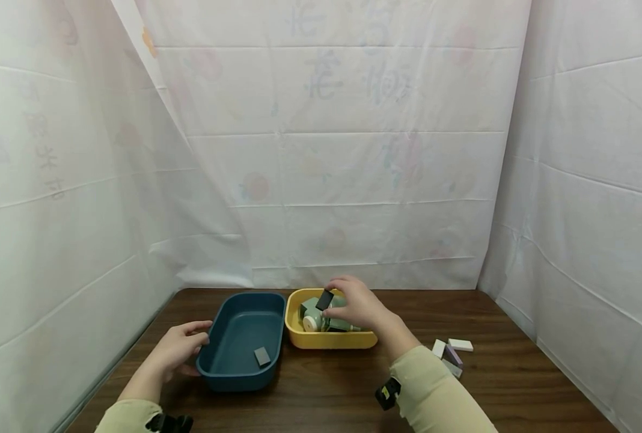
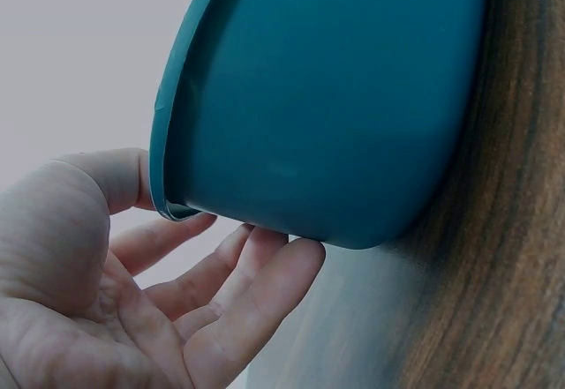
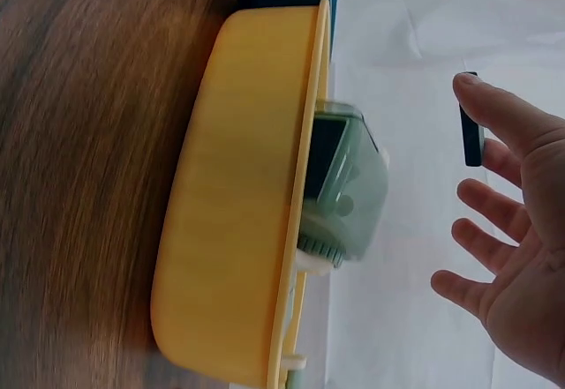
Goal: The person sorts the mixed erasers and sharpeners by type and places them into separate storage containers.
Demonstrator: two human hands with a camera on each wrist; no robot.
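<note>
White sheeting [image 1: 348, 168] on three sides, faint marks on it, dark wood table [image 1: 342, 385] below.

Left hand [image 1: 172, 352]: I've got its fingers gripping the left side of the blue bin [image 1: 240, 382], fingertips against the outer wall just under the rim. Thumb goes behind the rim in the left wrist view, so I lose its tip. One grey block [image 1: 262, 357] lies inside that bin, toward the near right corner.

Right hand [image 1: 359, 307]: fingers pinching a dark block [image 1: 324, 300] between thumb and forefinger, other fingers spread and off it. I read the block as above the yellow bin [image 1: 332, 341], tilted in the head view, clear of the bin in the right wrist view.

Yellow bin sits right beside the blue one. It's loaded with pale green items [image 1: 311, 319]; the hand covers part of the pile, so I can't count or identify them. From the right wrist I see a translucent container [image 3: 357, 199] poking above the rim, ribbed part blurry.

Four loose blocks [image 1: 453, 355] bunched on the table, right side: two white, one purple, one grey. Both forearms run out of frame at the bottom.
</note>
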